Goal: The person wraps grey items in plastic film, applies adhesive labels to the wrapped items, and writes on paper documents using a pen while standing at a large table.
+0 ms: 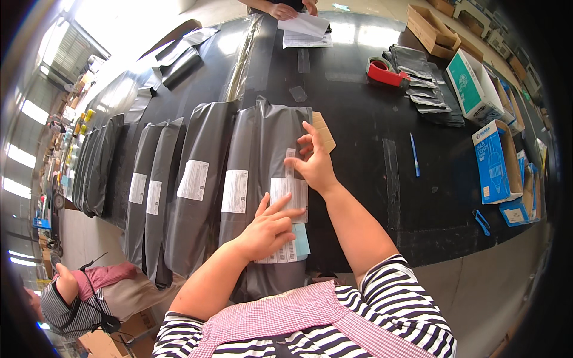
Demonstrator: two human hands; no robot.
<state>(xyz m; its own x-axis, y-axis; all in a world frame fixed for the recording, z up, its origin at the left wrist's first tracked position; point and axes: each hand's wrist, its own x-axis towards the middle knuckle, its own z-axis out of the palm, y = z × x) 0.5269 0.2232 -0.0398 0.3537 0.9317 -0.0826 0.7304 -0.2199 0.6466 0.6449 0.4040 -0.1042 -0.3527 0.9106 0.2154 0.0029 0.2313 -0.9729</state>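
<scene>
My left hand (270,230), fingers spread, lies across the white shipping label (280,190) on a long grey plastic mailing bag (277,134) in front of me. Higher up the same bag, my right hand (314,164) has thumb and fingers apart. Its thumb touches a narrow white sticker (290,154), and its fingertips are by the bag's right edge. Below my left hand, a sheet of barcode labels (280,253) with a pale blue backing (302,240) rests on the bag. A brown cardboard piece (323,132) shows beside the bag's upper right edge.
Several labelled grey bags (200,146) stand in a row to the left. On the right lie a red tape dispenser (387,73), a blue pen (414,155), a blue cutter (481,222) and blue boxes (498,164). Across the black table (358,119), another person's hands (283,11) handle papers.
</scene>
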